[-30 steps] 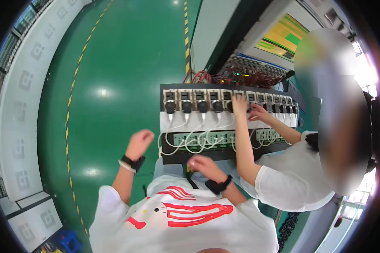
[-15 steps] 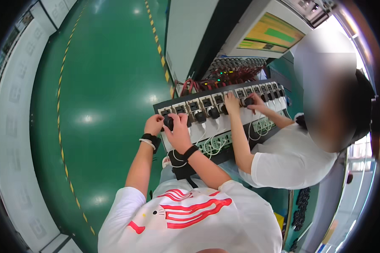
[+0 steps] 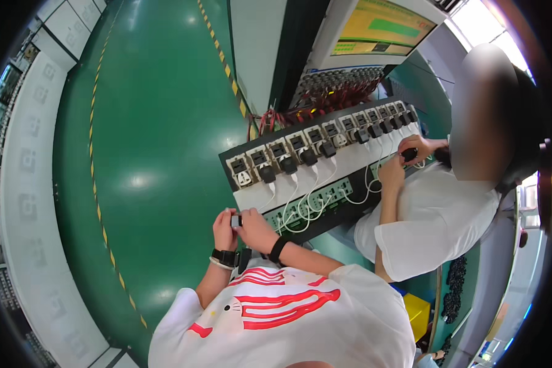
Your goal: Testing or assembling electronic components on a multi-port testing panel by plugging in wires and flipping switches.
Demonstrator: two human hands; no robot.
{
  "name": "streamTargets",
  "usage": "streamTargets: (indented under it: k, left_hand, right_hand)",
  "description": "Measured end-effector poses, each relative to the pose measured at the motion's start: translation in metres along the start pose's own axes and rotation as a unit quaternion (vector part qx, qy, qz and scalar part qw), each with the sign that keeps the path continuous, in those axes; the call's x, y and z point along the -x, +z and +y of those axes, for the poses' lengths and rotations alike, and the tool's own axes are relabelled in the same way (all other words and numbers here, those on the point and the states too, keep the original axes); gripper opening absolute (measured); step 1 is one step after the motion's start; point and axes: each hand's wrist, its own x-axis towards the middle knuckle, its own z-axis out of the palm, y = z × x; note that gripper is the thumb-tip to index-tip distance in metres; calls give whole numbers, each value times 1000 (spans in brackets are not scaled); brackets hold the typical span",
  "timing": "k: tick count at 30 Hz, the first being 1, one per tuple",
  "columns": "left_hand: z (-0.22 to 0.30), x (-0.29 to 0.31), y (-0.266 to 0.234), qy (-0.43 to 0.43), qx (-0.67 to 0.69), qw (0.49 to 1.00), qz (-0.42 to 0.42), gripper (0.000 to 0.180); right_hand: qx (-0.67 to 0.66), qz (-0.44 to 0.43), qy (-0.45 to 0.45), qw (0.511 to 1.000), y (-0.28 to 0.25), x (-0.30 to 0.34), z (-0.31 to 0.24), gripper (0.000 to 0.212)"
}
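Note:
In front of my body, just off the near left corner of the socket rack [image 3: 260, 197], my left hand [image 3: 224, 232] and my right hand [image 3: 256, 232] are closed together on a small black power adapter [image 3: 236, 221]. A greyish face of it shows between my fingers. Behind my hands a row of sockets runs along the rack. The leftmost socket [image 3: 244, 178] has no adapter in it. Beside it a black adapter [image 3: 267, 174] is plugged in with a white cable, and several more follow to the right.
At the right a co-worker's hands [image 3: 405, 161] hold another black adapter [image 3: 410, 154]. White cables [image 3: 313, 214] loop down to a strip of green ports [image 3: 343, 189]. A cabinet with a screen [image 3: 383, 27] stands behind the rack. Yellow-black tape [image 3: 230, 73] marks the green floor.
My hands have come off the left end of the socket row and back toward my body with the black adapter. The co-worker's hands have left the sockets and moved right.

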Motion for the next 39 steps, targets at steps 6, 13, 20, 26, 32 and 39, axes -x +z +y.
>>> streamTargets:
  k: [6,13,20,26,32,39]
  left_hand:
    - [86,43,47,71,-412,896,-151,24]
    - [140,79,101,305,-694,550,-350,24]
    - [140,71,105,257,-674,531,-444,22]
    - [128,62,98,177,-667,547,-474,19]
    - [124,47,93,228,-685,552,-418,20]
    - [127,47,95,260,-675,546,-423,17]
  right_hand:
    - [-137,-40,-9,990,-59,11,9,21]
    - [-82,-52,-47,994,-118,57,-51,16]
    - [-143,-43,-43,988,-110,84,-37,19]
    - [-158,-40,-39,986,-101,73,-15,20]
    - [-146,-7,-5,989,-96,66,-8,22]
    - [-174,19,-9,984,-93,69,-13,26]
